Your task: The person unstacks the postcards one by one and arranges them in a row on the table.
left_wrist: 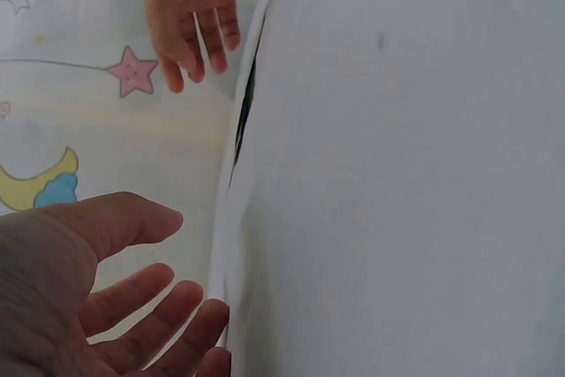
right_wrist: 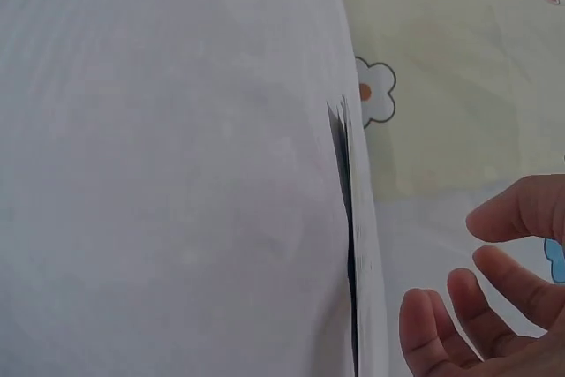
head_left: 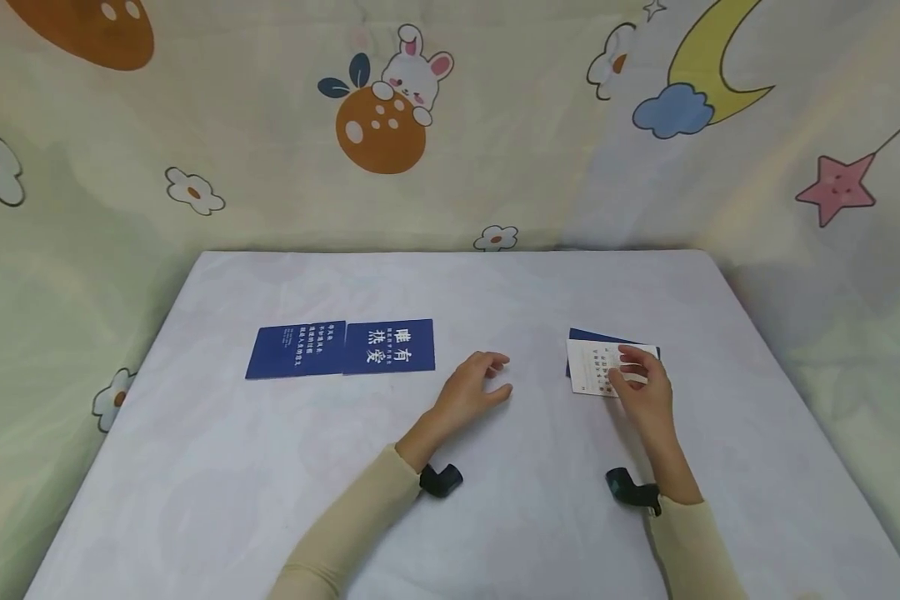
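Note:
My right hand [head_left: 647, 390] is over a small pile at the right of the table. On top of that pile lies a white card [head_left: 591, 367] with rows of dark print, partly covered by the fingers. A dark blue card [head_left: 591, 335] peeks out beneath it along the back and left. In the right wrist view, thumb and fingers [right_wrist: 516, 218] are apart with nothing between them. My left hand [head_left: 471, 387] hovers near the middle, fingers loosely bent and holding nothing. Left of it lie two blue cards with white lettering, a right one [head_left: 360, 350] and a left one [head_left: 279, 350], edge to edge.
A white cloth covers the table [head_left: 510, 500]. Behind it hangs a pale curtain [head_left: 270, 108] printed with a rabbit, moon, flowers and stars. Black wrist mounts sit on the left wrist [head_left: 441, 481] and the right wrist [head_left: 632, 488].

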`<move>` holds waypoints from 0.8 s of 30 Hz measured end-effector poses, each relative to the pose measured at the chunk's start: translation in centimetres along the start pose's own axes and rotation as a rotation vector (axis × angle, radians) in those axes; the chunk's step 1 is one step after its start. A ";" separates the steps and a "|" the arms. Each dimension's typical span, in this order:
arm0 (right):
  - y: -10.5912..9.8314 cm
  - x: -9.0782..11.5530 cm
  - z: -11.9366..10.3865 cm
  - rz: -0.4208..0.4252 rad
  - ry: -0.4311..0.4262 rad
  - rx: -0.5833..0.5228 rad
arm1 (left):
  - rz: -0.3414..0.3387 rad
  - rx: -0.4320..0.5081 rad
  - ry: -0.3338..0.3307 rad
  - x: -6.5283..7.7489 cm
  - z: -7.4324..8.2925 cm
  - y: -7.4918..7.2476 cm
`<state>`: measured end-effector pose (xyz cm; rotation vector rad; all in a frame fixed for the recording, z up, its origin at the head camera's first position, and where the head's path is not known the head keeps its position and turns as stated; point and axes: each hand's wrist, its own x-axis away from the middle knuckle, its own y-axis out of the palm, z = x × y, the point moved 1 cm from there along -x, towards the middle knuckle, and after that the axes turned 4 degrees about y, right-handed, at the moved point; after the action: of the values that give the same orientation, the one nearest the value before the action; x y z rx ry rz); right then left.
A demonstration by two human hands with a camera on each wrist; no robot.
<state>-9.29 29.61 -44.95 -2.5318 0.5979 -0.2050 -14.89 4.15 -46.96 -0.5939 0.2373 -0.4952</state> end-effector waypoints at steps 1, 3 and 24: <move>-0.2 0.0 0.2 0.012 0.008 0.005 | -0.007 0.001 0.006 -0.1 0.1 0.2; -0.7 0.0 0.5 0.021 0.018 0.021 | -0.019 0.001 0.017 -0.2 0.4 0.7; -3.1 -0.2 2.5 0.076 0.163 0.077 | -0.078 -0.281 0.090 -2.1 3.3 5.5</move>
<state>-7.70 33.25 -45.50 -2.4291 0.7332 -0.4018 -13.46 10.77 -47.40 -0.8583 0.3746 -0.5691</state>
